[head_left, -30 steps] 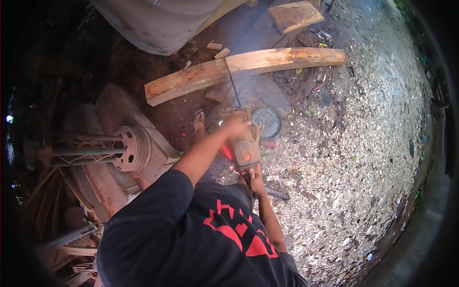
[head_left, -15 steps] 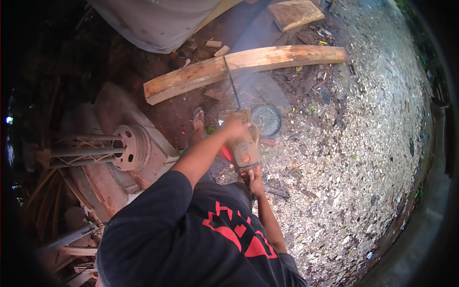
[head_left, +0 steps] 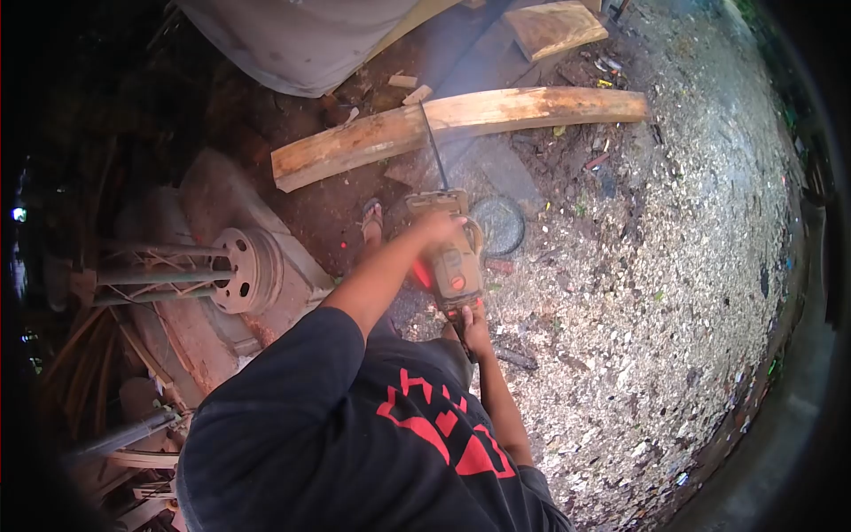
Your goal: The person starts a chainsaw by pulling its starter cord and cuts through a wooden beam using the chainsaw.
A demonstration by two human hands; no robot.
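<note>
From where I stand, the chainsaw (head_left: 455, 264) at mid-frame looks heavy and rigid, best held front and back. The left grip (head_left: 440, 227) is wrapped over its front, the right grip (head_left: 476, 331) closed around its rear, the body between them. The bar (head_left: 435, 152) runs up-frame to the wooden beam (head_left: 541, 107) at upper centre.

Two-handed grip ahead of torso (head_left: 355, 452)

Left arm (head_left: 370, 285) stretched well forward of torso, left hand (head_left: 439, 229) curled palm-down, slightly blurred. Right arm (head_left: 503, 403) along torso's right side, right hand (head_left: 476, 328) wrapped closed, nearer torso. Left foot (head_left: 372, 220) ahead of torso.
</note>
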